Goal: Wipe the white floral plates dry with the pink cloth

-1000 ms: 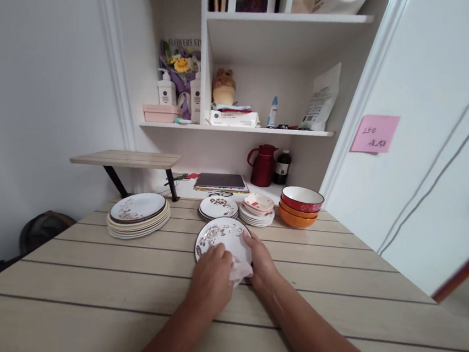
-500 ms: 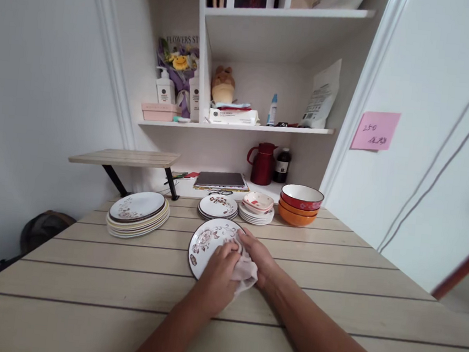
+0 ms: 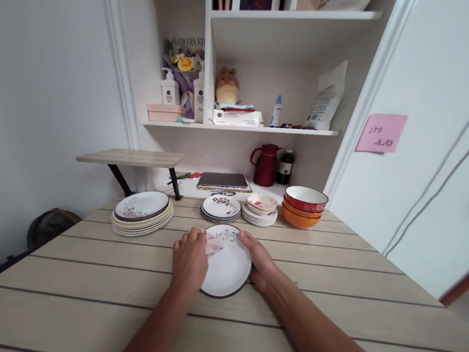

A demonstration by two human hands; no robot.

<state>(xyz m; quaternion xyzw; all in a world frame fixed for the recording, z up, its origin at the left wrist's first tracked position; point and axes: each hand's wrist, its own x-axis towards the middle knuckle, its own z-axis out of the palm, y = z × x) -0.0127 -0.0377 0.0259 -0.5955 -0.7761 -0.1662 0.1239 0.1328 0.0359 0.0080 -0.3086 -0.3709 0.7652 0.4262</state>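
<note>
Plate [image 3: 228,272] is face up in front of me; can't tell if it touches the tabletop [image 3: 95,279]. My right hand [image 3: 261,263] grips its right rim, thumb on top, other fingers mostly hidden. My left hand [image 3: 190,260] is curled closed on a pink cloth [image 3: 213,244] at the plate's upper left. Wipe looks mid-way. Left stack [image 3: 142,206], middle stack [image 3: 221,207], bowls [image 3: 304,205]: can't tell wiped from left. Readable: "250" on pink note [image 3: 382,133], rest illegible; "FLOWERS ST", partly hidden, above bouquet [image 3: 185,64].
</note>
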